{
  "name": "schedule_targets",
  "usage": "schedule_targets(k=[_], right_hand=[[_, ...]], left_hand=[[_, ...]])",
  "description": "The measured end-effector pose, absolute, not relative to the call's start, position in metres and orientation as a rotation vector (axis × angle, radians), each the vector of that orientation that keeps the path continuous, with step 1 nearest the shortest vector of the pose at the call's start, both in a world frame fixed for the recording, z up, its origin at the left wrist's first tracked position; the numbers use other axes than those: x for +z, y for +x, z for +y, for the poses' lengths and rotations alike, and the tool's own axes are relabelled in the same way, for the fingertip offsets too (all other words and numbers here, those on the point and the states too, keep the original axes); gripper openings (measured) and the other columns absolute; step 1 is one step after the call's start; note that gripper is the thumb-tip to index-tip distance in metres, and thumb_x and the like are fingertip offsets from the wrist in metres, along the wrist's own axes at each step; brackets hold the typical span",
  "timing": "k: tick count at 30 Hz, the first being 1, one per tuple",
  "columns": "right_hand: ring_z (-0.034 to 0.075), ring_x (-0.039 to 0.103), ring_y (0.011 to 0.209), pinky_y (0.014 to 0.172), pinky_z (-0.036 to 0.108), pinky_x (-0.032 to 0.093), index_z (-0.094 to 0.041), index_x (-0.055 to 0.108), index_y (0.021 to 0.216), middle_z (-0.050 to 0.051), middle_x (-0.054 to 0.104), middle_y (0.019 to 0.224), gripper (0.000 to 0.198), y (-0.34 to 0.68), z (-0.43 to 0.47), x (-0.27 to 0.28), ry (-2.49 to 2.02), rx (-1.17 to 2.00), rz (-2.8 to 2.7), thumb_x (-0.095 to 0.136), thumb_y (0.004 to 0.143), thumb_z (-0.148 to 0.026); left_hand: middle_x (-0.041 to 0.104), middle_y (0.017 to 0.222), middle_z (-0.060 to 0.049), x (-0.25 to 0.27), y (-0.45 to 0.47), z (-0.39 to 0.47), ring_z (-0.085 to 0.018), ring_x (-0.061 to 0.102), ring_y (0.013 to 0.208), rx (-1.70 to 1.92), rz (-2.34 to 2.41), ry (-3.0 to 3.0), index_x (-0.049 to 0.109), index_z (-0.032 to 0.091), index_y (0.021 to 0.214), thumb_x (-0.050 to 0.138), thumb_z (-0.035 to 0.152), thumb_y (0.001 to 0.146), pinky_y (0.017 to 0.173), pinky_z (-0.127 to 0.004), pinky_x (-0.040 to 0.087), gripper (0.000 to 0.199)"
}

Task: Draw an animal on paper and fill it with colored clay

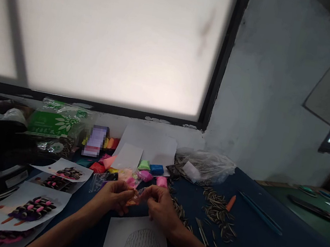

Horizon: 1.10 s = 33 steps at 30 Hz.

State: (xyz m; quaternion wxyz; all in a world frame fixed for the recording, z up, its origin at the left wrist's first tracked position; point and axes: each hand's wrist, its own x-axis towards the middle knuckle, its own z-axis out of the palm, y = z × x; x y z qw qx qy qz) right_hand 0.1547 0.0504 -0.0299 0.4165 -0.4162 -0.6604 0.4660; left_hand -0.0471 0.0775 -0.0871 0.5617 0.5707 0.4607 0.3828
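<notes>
Between my two hands is a small crinkled clear plastic packet [134,198] with an orange tint. My left hand [116,196] pinches its left side, and my right hand [161,204] pinches its right end with curled fingers. Just below them lies a white sheet with a pencil drawing [141,243] of a rounded, bird-like animal with thin legs. Beyond my fingers sit several soft coloured clay packs, including a green one [144,165], a blue one [157,169] and a pink one [162,181].
Sunflower seeds [217,209] are scattered on the right around an orange stick [231,203], tweezers [201,231] and a blue rod-like tool [260,213]. Seed-decorated paper pictures [35,209] overlap at left. A plastic seed bag [208,166], a green bag [55,123] and a phone [96,141] stand behind.
</notes>
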Motion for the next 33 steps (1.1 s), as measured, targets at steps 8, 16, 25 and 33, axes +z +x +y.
schedule_targets(k=[8, 16, 25, 33], right_hand=[[0.011, 0.054, 0.054, 0.038, 0.017, 0.039, -0.014, 0.077, 0.087, 0.004, 0.072, 0.081, 0.018, 0.153, 0.050, -0.033, -1.041, 1.180, -1.632, 0.068, 0.078, -0.027], [0.014, 0.059, 0.060, 0.036, 0.016, 0.038, -0.016, 0.068, 0.070, 0.003, 0.069, 0.078, 0.011, 0.153, 0.048, -0.036, -1.041, 1.175, -1.682, 0.058, 0.074, -0.013], [0.013, 0.057, 0.059, 0.040, 0.017, 0.036, -0.016, 0.070, 0.081, 0.003, 0.068, 0.079, 0.018, 0.155, 0.051, -0.037, -1.065, 1.121, -1.616, 0.054, 0.075, -0.011], [0.010, 0.052, 0.053, 0.040, 0.019, 0.039, -0.016, 0.074, 0.084, 0.002, 0.068, 0.083, 0.015, 0.153, 0.050, -0.036, -1.041, 1.245, -1.618, 0.069, 0.075, -0.027]], left_hand=[[0.068, 0.098, -0.003, -0.089, -0.050, 0.077, -0.016, 0.068, 0.074, 0.982, 1.012, 1.332, 0.066, 0.015, 0.109, 0.066, 0.032, 0.102, 0.066, -0.031, 0.059, 0.019], [0.074, 0.089, -0.004, -0.074, -0.046, 0.068, -0.023, 0.071, 0.080, 1.026, 0.872, 1.306, 0.070, 0.019, 0.107, 0.092, 0.041, 0.065, 0.071, -0.032, 0.054, 0.052], [0.074, 0.079, -0.003, -0.054, -0.043, 0.059, -0.020, 0.066, 0.071, 0.986, 0.870, 1.336, 0.075, 0.018, 0.090, 0.088, 0.029, 0.061, 0.064, -0.028, 0.051, 0.034], [0.075, 0.081, -0.005, -0.056, -0.044, 0.058, -0.017, 0.064, 0.058, 0.979, 0.987, 1.300, 0.073, 0.017, 0.084, 0.091, 0.048, 0.063, 0.055, -0.027, 0.051, 0.041]])
